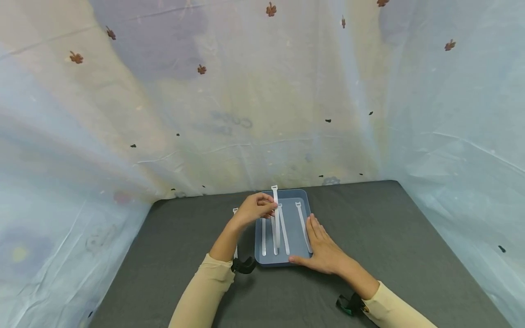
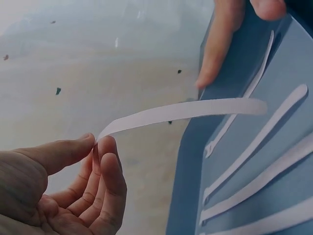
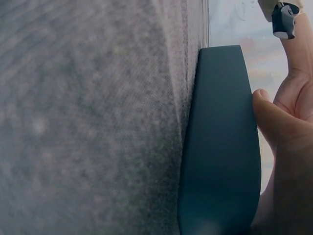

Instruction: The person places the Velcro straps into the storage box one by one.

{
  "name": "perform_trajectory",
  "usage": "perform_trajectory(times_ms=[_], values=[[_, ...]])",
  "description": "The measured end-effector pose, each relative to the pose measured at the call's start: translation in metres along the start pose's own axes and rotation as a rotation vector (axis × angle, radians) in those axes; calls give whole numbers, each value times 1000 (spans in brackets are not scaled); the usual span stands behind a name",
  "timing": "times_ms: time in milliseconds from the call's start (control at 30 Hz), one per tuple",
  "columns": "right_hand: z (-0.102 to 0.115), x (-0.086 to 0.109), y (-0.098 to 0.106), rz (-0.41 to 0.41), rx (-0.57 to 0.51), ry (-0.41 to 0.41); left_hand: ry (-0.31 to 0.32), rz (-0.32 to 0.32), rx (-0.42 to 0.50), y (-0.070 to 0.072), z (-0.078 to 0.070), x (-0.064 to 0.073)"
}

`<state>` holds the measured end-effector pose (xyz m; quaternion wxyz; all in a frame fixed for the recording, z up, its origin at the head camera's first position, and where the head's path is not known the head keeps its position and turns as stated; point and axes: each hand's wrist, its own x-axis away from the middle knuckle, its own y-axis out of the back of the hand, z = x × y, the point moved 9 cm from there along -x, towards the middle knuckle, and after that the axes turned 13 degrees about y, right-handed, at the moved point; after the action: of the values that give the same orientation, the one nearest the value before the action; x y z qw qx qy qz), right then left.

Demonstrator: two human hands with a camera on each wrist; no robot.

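Note:
My left hand (image 1: 253,210) pinches a white hook-and-loop cable tie (image 1: 276,230) near its slotted head, between thumb and fingertips. In the left wrist view the held tie (image 2: 181,112) arcs out over the blue-grey tray (image 1: 293,223), its far end hanging free. Several similar ties (image 2: 254,147) lie lengthwise and apart inside the tray. My right hand (image 1: 324,250) rests at the tray's near right corner, fingers straight along the side, thumb across the front rim. In the right wrist view, that thumb touches the tray's edge (image 3: 220,142).
Another white tie (image 1: 235,211) lies on the table left of the tray, mostly hidden behind my left forearm. Dark grey cloth (image 1: 184,255) covers the table. A pale patterned sheet (image 1: 262,100) hangs behind it and along both sides.

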<state>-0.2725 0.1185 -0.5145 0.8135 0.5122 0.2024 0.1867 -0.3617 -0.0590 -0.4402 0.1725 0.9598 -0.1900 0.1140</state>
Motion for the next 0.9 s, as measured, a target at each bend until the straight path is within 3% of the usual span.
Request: perform_trajectory(times_ms=[500,900], values=[[4,0,4,-16,12,19,22,87,25,-35,8,-23],[4,1,4,-14,5,28,63,78,25,-47,18,-40]])
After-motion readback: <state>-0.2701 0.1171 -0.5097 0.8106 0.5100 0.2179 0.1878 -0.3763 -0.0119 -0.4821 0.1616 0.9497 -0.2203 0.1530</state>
